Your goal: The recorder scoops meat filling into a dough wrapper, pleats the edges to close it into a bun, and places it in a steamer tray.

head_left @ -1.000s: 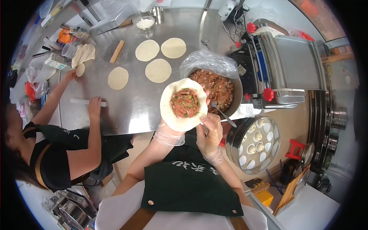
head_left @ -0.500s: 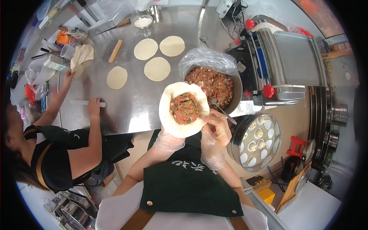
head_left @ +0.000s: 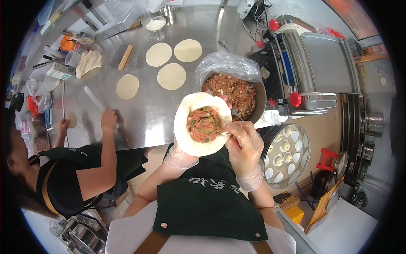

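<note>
A round dough wrapper (head_left: 181, 122) with a mound of minced meat filling (head_left: 204, 124), flecked with green, is held up in front of me. My gloved left hand (head_left: 182, 157) cups it from below, its fingers mostly hidden under the dough. At the wrapper's right edge, my gloved right hand (head_left: 245, 143) pinches the rim between thumb and fingertips. Just behind is a pot (head_left: 262, 103) of the same filling, partly covered by clear plastic (head_left: 228, 65). A spoon handle in it is mostly hidden by my right hand.
Flat dough rounds (head_left: 171, 76) lie on the steel table (head_left: 144, 114). At left, a co-worker's hand (head_left: 109, 120) rests on a white rolling pin (head_left: 94, 98). Right of me stands a round tray (head_left: 277, 147) with filled buns and white discs; a roller machine (head_left: 325, 63) is beyond.
My right hand has shifted slightly right, still pinching the rim, and its wrist has turned. The co-worker drew a small dough piece nearer, and the rolling pin has swung to a slant.
</note>
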Available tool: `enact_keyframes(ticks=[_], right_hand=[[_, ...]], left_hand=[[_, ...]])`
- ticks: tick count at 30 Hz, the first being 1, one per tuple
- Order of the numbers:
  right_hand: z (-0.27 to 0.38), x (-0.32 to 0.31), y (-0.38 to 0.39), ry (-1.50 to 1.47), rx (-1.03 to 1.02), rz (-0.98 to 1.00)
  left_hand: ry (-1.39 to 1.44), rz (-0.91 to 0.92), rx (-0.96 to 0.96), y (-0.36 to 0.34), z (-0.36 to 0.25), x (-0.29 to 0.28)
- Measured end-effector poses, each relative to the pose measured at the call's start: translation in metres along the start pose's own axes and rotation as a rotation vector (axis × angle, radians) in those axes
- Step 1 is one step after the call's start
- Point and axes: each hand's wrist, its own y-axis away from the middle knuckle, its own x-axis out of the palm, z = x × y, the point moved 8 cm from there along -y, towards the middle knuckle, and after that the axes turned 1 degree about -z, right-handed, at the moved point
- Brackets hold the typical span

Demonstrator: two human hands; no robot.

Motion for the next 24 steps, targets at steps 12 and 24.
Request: enact_keyframes(ticks=[12, 24], right_hand=[[-0.012, 0.004, 0.002, -0.040, 0.102, -0.006], [-0.001, 0.003, -0.012, 0.044, 0.078, 0.118]], left_hand=[[-0.200, -0.098, -0.386, 0.013, 0.003, -0.025], [-0.230, -0.139, -0.311, 0.009, -0.013, -0.011]])
